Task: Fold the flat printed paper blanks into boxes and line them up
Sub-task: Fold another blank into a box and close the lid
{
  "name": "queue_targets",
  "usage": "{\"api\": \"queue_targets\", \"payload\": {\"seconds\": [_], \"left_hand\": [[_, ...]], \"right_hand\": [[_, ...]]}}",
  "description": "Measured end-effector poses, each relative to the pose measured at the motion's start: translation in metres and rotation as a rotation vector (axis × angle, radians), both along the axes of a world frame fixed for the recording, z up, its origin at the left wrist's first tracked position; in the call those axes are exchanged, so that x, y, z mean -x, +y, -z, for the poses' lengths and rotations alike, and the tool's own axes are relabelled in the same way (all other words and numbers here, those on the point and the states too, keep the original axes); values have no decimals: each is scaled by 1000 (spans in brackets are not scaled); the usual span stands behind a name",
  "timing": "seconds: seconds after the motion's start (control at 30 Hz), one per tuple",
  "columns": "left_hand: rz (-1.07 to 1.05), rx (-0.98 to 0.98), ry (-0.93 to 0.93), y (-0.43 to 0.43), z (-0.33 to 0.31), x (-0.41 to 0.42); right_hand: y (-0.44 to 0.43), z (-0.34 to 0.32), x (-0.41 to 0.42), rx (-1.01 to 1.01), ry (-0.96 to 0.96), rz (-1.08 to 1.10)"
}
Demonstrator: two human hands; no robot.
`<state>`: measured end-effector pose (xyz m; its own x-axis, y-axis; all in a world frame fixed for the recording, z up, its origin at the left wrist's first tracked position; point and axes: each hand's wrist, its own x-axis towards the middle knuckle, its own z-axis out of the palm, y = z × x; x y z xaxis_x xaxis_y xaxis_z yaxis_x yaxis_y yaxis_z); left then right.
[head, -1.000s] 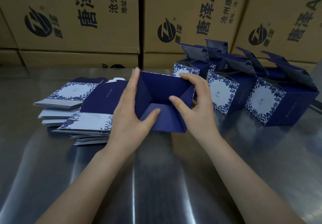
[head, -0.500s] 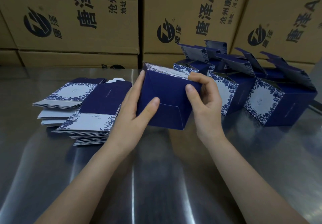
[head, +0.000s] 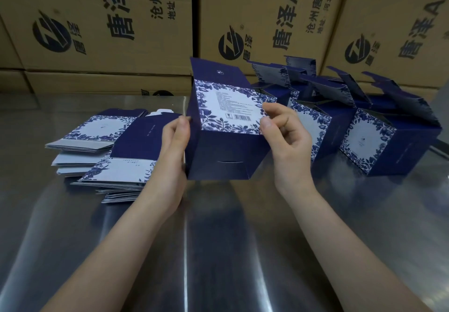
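Between my hands is a folded navy box (head: 226, 127), its white floral panel with a barcode facing up and its closed bottom toward me. My left hand (head: 173, 151) grips the box's left side. My right hand (head: 286, 139) pinches its right edge with thumb and fingers. A stack of flat printed blanks (head: 107, 151) lies on the steel table to the left. Finished boxes with open lids (head: 379, 139) stand in a line at the right, behind my right hand.
The steel table (head: 218, 251) stretches toward me. Large brown cartons (head: 97, 32) with black print form a wall along the table's far edge.
The bottom flaps were folded shut and the box was tipped upward, so the floral barcode panel now faces me. My left thumb left the bottom flap; both hands now hold the sides.
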<state>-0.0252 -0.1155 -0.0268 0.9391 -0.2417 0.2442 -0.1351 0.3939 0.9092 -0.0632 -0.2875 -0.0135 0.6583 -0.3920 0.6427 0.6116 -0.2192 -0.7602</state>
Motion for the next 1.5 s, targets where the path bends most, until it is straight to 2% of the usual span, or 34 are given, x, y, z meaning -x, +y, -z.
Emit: {"api": "queue_targets", "payload": {"seconds": [0.2, 0.3, 0.4, 0.5, 0.63, 0.7, 0.87, 1.03, 1.17, 1.23, 1.3, 1.4, 1.5], "left_hand": [[53, 60, 113, 5, 3, -2], [8, 7, 2, 5, 5, -3], [-181, -205, -188, 4, 8, 0], [-343, -382, -385, 2, 12, 3], [-305, -302, -470, -4, 16, 10], [-268, -245, -502, -5, 14, 13], [-235, -103, -474, -5, 10, 22], [-316, 75, -383, 3, 3, 14], [-424, 47, -259, 9, 4, 3], [-393, 30, -116, 15, 3, -5], [-233, 57, -5, 20, -1, -12], [-24, 56, 3, 22, -4, -15], [17, 44, -2, 21, -3, -12]], "right_hand": [[-2, 4, 0, 116, -2, 13], [-3, 5, -1, 241, 2, 82], [2, 5, -2, 382, 15, 138], [9, 5, -2, 441, 136, 100], [14, 11, -4, 379, 299, 32], [11, 10, -5, 271, 295, 2], [-3, 8, -11, -109, 253, -220], [-10, 16, -17, -303, 324, -300], [-8, 24, -22, -421, 346, -403], [-7, 26, -23, -429, 328, -462], [-8, 28, -23, -399, 318, -517], [-12, 29, -24, -318, 332, -544], [-18, 29, -23, -216, 350, -483]]}}
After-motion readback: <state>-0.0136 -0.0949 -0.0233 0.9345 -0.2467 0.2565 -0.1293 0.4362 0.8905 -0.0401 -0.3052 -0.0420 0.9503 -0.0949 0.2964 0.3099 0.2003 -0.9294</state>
